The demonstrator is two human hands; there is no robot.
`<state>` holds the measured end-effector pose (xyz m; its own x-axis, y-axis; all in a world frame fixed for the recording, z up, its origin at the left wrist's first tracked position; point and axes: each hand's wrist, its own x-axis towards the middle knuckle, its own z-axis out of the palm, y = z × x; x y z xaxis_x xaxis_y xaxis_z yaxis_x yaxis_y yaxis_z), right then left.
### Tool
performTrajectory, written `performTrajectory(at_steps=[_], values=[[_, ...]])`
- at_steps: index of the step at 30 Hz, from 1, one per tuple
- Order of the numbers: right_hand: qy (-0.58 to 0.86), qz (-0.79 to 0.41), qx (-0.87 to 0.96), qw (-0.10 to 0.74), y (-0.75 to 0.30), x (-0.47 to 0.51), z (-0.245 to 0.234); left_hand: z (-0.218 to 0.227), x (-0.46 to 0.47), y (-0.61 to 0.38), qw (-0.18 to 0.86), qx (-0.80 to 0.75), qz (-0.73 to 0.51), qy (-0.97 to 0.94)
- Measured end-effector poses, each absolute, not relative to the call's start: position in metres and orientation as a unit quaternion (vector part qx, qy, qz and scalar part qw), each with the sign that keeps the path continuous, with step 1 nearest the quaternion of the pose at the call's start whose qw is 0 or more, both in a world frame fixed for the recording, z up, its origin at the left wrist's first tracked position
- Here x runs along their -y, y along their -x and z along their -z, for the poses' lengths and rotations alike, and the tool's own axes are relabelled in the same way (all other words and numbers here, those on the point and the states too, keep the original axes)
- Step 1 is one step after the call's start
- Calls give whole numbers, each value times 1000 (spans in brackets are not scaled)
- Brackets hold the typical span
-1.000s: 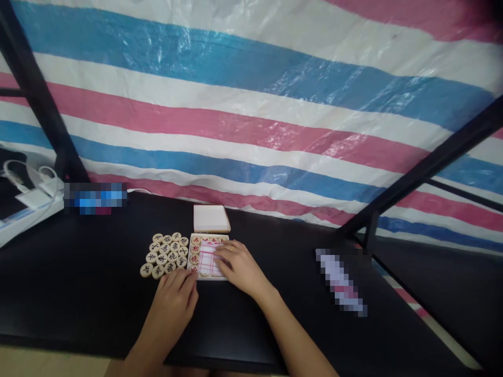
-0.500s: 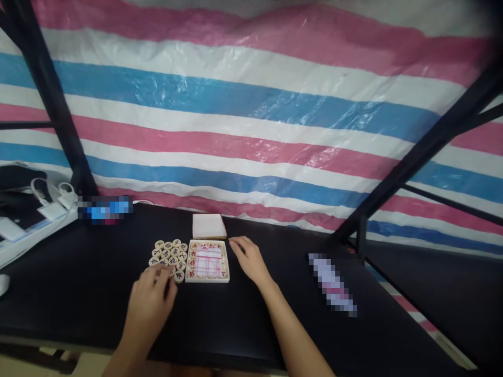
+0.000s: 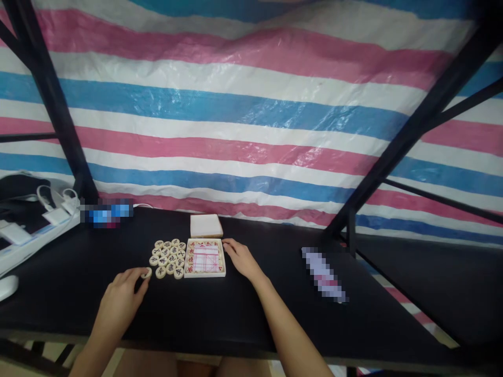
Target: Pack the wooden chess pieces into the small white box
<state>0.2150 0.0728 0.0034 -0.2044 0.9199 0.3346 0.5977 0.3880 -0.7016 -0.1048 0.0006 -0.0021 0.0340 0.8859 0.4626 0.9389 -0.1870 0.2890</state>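
Note:
Between the thumb and fingers of my left hand (image 3: pixel 122 293) is a round Chinese chess piece (image 3: pixel 146 273), left of the other pieces. Several pale Chinese chess pieces (image 3: pixel 172 258) with dark characters lie in a loose cluster to its right. Beside them sits a shallow white box (image 3: pixel 205 274), holding red-marked pieces (image 3: pixel 190 260) around a folded paper sheet (image 3: pixel 206 260) with pink lines. My right hand (image 3: pixel 240 260) lies at the box's upper right corner, fingers stretched out and holding nothing; the fingertips seem to touch its edge.
Behind the box lies a pale lid (image 3: pixel 206 225). A white power strip (image 3: pixel 51 230) with plugs and a white mouse (image 3: pixel 8 287) are at the left of the black table (image 3: pixel 220 319). Blurred-out items lie at the back left and right. Black metal posts and a striped sheet (image 3: pixel 236 141) stand behind.
My left hand has moved left and slightly toward me, drawing one piece away from the cluster. My right hand stays by the box's corner. The camera view has shifted a little.

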Motion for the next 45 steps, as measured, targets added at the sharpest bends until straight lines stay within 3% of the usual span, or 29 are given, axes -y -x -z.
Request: performTrajectory(at_steps=[5, 9, 16, 23, 27, 33, 45], values=[[495, -203, 733, 419, -210, -74, -8, -22, -4, 65, -91, 527, 424, 731], [492, -230, 697, 468, -203, -54, -16, -26, -8, 10, -163, 497, 418, 743], [496, -379, 631, 461, -180, 18, -5, 3, 7, -14, -257, 450, 409, 751], [440, -500, 543, 511, -158, 20, -4, 1, 8, -9, -276, 468, 408, 734], [477, -440, 556, 519, -151, 26, -3, -6, 10, -8, -331, 444, 376, 743], [514, -380, 579, 506, -150, 30, -2, 0, 11, -5, -339, 454, 428, 704], [539, -381, 574, 485, -152, 29, 3, -5, 12, -3, -311, 430, 426, 732]])
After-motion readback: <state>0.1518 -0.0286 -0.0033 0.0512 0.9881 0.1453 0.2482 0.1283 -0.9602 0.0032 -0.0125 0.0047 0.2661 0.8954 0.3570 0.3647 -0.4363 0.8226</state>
